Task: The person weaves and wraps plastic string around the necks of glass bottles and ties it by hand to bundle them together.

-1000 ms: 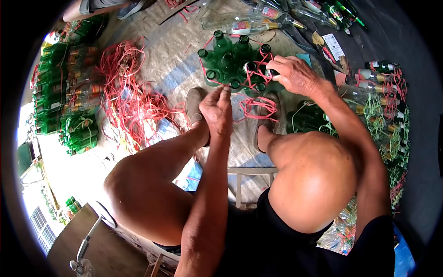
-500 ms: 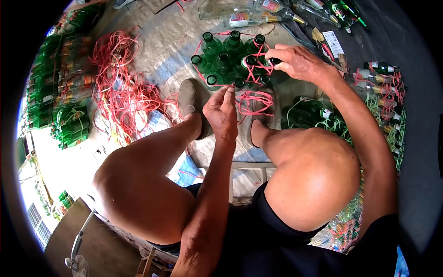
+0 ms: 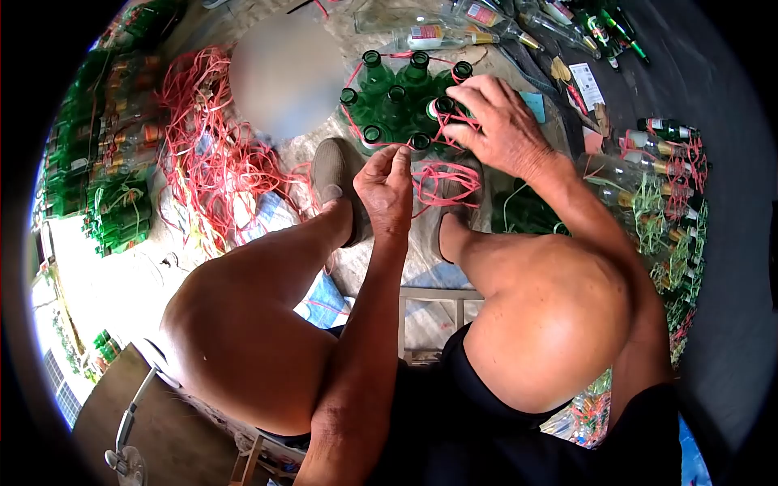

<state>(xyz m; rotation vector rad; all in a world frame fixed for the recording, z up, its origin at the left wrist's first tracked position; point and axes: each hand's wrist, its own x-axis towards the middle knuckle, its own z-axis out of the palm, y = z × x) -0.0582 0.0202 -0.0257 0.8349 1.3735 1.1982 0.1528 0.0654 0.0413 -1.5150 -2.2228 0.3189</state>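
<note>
A big mat (image 3: 348,279) covers the ground, with a messy pink heap (image 3: 198,93) on it to the left. Green bottles (image 3: 395,117) stand up close together, just past the shoes (image 3: 331,174). It looks like the step is winding string round the necks, and the next move calls for a tight string and a careful pass round a top. The right hand (image 3: 506,130) has its fingers spread, with a bottle top right by the tips; I can't tell if they touch. The left hand (image 3: 385,190) is pinched closed, it seems on the string (image 3: 399,55), just beside the nearest neck. A loose coil (image 3: 444,173) is close by.
</note>
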